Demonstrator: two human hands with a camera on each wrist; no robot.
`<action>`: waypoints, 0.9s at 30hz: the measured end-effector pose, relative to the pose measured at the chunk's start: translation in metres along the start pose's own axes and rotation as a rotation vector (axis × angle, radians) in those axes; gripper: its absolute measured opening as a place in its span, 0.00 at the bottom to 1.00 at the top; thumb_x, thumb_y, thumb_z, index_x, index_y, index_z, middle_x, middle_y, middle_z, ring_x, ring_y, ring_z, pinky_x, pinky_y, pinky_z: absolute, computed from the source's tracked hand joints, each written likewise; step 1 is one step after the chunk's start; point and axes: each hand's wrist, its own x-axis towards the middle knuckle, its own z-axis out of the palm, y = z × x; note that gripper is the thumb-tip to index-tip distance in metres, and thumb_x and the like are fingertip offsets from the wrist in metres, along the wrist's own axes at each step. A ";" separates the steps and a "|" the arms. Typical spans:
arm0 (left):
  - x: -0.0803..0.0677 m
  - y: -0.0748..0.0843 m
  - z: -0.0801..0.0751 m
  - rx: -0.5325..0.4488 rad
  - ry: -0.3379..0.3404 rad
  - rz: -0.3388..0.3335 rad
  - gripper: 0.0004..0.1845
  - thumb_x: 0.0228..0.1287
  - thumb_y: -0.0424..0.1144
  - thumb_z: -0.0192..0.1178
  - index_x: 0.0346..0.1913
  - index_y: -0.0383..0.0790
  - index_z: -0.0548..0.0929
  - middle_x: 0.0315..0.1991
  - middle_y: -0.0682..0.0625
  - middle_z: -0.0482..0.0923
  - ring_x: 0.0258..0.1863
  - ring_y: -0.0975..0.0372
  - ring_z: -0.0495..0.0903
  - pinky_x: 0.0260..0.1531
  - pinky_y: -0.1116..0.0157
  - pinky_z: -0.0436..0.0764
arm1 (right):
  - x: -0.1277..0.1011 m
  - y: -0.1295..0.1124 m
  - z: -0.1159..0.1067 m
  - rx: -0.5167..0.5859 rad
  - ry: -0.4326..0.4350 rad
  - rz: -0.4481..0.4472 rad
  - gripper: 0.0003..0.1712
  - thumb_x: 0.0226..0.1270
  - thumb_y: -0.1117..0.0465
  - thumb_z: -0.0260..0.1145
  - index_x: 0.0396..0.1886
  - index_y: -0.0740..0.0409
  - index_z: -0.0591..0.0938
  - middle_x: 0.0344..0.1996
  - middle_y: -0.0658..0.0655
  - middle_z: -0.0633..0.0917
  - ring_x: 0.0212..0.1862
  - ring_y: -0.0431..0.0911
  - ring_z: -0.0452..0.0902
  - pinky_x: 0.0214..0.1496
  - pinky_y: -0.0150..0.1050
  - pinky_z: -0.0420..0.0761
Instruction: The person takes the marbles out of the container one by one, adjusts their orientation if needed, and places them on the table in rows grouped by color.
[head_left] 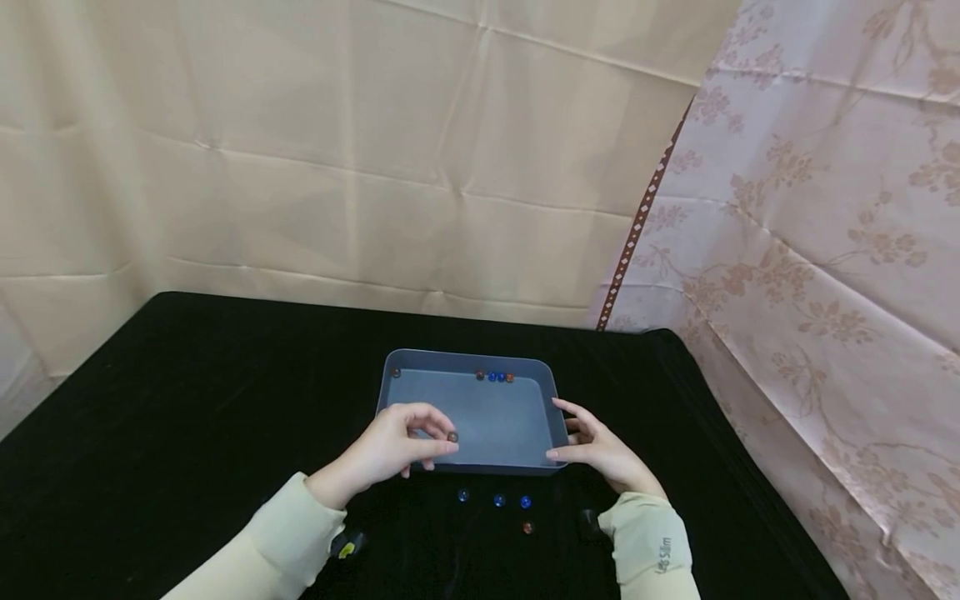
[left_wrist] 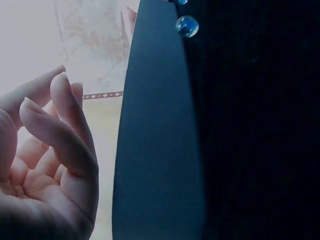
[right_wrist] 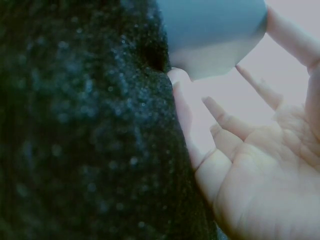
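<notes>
Over the near side of a blue-grey tray (head_left: pixel 487 421), my left hand (head_left: pixel 401 437) pinches a dark brownish marble (head_left: pixel 453 437) between thumb and fingertips. Seen from the left wrist, that hand (left_wrist: pixel 55 145) has its fingers bent toward the thumb beside the tray wall (left_wrist: pixel 157 125), and the marble does not show. My right hand (head_left: pixel 596 446) holds the tray at its near right corner, thumb at the rim and other fingers along the outer side. In the right wrist view its thumb (right_wrist: pixel 295 35) touches the tray corner (right_wrist: pixel 215 40).
Several blue and reddish marbles (head_left: pixel 501 377) line the tray's far right side, and a brown one (head_left: pixel 396 372) sits in the far left corner. In front of the tray, blue marbles (head_left: pixel 498 500) and a reddish marble (head_left: pixel 528 527) lie on the black cloth (head_left: pixel 225 417). Curtains hang behind.
</notes>
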 end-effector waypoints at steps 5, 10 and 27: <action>-0.006 -0.003 0.002 -0.007 -0.015 -0.007 0.16 0.62 0.45 0.67 0.48 0.39 0.83 0.36 0.52 0.84 0.25 0.60 0.81 0.17 0.71 0.75 | 0.001 0.000 0.000 0.002 0.007 0.010 0.46 0.61 0.59 0.71 0.76 0.45 0.60 0.68 0.68 0.66 0.61 0.57 0.72 0.64 0.53 0.73; -0.011 -0.005 0.006 0.010 -0.026 -0.020 0.12 0.62 0.44 0.68 0.44 0.42 0.84 0.34 0.53 0.85 0.25 0.60 0.81 0.17 0.69 0.76 | -0.001 0.000 0.000 -0.011 -0.004 -0.003 0.46 0.62 0.58 0.70 0.77 0.47 0.59 0.68 0.69 0.65 0.60 0.57 0.72 0.63 0.52 0.74; -0.023 -0.008 0.014 0.007 -0.080 -0.058 0.11 0.62 0.43 0.68 0.43 0.42 0.84 0.35 0.52 0.88 0.21 0.62 0.81 0.14 0.71 0.72 | -0.001 0.000 0.000 0.010 -0.028 -0.023 0.45 0.64 0.60 0.69 0.77 0.47 0.58 0.68 0.69 0.63 0.59 0.57 0.72 0.63 0.52 0.73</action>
